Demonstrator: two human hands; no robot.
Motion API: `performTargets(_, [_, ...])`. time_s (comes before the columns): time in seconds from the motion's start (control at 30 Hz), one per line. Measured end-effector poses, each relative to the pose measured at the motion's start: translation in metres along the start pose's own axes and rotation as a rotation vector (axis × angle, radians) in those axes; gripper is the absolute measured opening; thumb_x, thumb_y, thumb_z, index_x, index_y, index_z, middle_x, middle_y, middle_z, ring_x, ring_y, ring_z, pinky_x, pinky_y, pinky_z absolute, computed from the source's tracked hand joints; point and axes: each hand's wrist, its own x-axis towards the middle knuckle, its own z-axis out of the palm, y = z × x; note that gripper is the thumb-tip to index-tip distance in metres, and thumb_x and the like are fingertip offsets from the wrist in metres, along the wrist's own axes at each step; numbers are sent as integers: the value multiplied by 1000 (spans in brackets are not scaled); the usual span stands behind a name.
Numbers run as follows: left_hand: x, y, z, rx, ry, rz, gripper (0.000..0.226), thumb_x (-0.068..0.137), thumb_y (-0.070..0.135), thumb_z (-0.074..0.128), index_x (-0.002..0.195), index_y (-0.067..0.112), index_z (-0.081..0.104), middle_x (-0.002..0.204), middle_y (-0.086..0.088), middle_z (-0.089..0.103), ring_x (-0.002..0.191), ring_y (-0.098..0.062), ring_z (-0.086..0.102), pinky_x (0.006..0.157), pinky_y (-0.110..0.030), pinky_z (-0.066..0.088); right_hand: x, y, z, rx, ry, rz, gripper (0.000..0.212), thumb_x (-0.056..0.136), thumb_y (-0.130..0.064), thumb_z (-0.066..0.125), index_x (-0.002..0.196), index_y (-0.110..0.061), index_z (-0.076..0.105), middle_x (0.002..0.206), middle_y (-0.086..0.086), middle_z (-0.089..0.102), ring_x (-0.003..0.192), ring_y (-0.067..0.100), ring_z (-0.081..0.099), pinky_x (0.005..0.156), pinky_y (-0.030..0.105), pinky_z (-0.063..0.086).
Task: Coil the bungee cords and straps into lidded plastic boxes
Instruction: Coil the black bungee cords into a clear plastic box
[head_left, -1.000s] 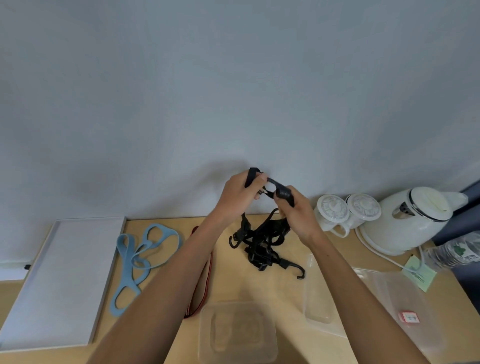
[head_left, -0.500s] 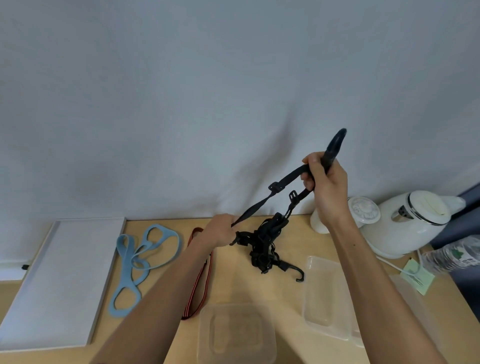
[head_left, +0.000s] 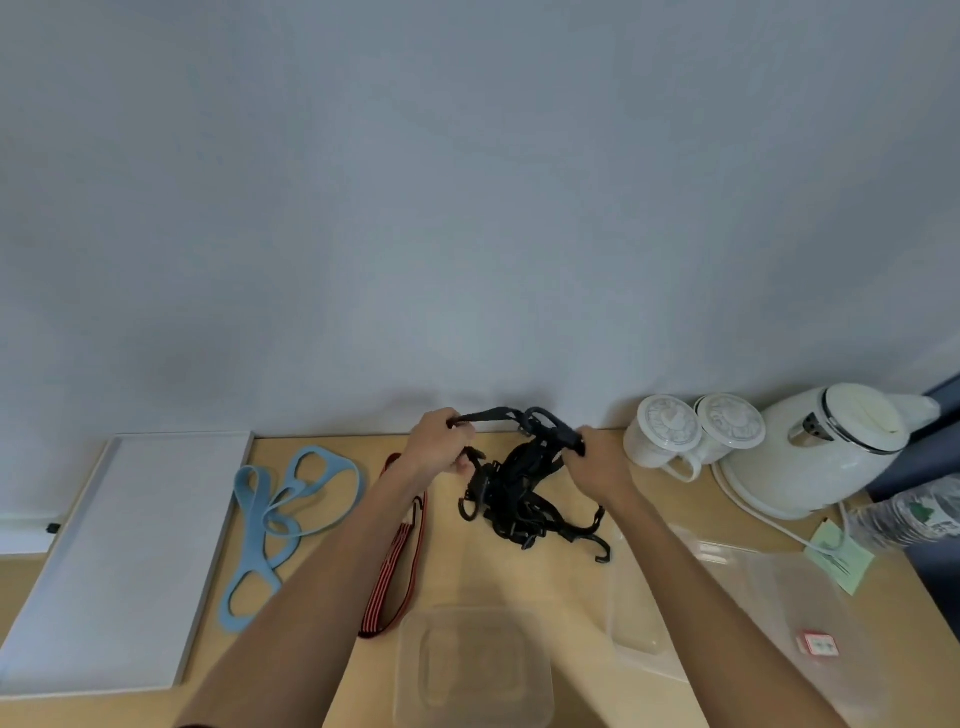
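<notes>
A tangled black bungee cord bundle (head_left: 524, 493) with hooks lies at the back middle of the wooden table. My left hand (head_left: 439, 441) pinches one end of a black strap stretched above the bundle. My right hand (head_left: 597, 462) grips the strap's other end by a black hook. A clear plastic box (head_left: 472, 670) stands open at the front middle. A clear lid (head_left: 639, 597) lies to its right. A light blue strap (head_left: 280, 514) and a red striped strap (head_left: 395, 561) lie to the left.
A white tray (head_left: 119, 551) fills the left side. Two white lidded cups (head_left: 670, 436), a white kettle (head_left: 826, 457) and a water bottle (head_left: 914, 514) stand at the back right. A green note (head_left: 841, 561) and a clear bag (head_left: 810, 613) lie at the right.
My right hand has come down from high above the table to just over the bundle. My left hand has risen a little, and the strap between them now runs short and level.
</notes>
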Motion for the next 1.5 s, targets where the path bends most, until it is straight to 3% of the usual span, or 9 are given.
performTargets(0.17, [0,-5,1,328,19,126,12,85,4,54,91,7,63,75,-1,56,65,-14,54,54,-18,40,-10,0,27,-146,160,-66,47,83,-11,55,130,-12,47,128,12,45,123,31,39,105,42,35])
performTargets(0.27, [3,-15,4,459,30,180,18,81,-2,53,94,5,63,80,-3,58,73,-17,53,52,-19,34,-20,-12,37,-239,266,-271,30,83,-19,58,112,-12,58,116,10,51,110,28,47,96,40,41])
performTargets(0.4, [9,-30,14,554,-52,167,23,83,-2,50,89,17,62,95,5,54,93,-14,48,77,-23,38,-21,-23,64,-355,-181,-93,65,79,-56,59,134,-28,36,125,8,40,115,28,43,95,40,42])
performTargets(0.57, [18,-43,23,675,-128,170,20,80,-1,52,96,7,60,110,-8,56,102,-28,54,84,-36,47,-20,-19,89,-622,-199,-55,60,85,-34,62,136,-24,32,135,13,28,121,33,36,98,41,38])
performTargets(0.7, [24,-50,30,748,-221,151,51,82,1,56,129,13,40,127,-9,46,112,-30,50,87,-36,48,-14,-13,82,-395,-187,-188,24,81,3,55,99,-12,53,116,8,43,101,25,47,78,26,43])
performTargets(0.83, [28,-64,33,911,-266,172,57,83,11,59,133,16,33,126,-12,47,118,-35,43,96,-47,44,-14,-12,54,-81,-76,-260,35,73,12,51,67,-22,47,87,-6,49,75,10,48,62,14,36])
performTargets(1.07, [29,-78,35,1155,-124,189,52,85,10,59,130,8,32,126,-13,52,119,-32,41,98,-41,38,-18,-5,11,544,159,-110,35,71,19,44,73,-15,49,71,-3,45,68,9,43,64,16,39])
performTargets(1.33, [35,-45,35,908,-35,223,25,89,18,45,110,8,55,106,-11,61,102,-29,52,88,-40,40,-21,-4,41,-405,-62,-260,24,82,-19,54,103,-23,64,109,-4,50,108,18,40,93,32,32])
performTargets(1.5, [23,-15,30,479,-140,195,10,92,8,37,85,9,45,72,-8,48,65,-21,43,60,-32,33,-17,-9,85,-522,-221,29,92,79,-64,53,147,-14,17,142,13,36,133,33,33,109,46,27])
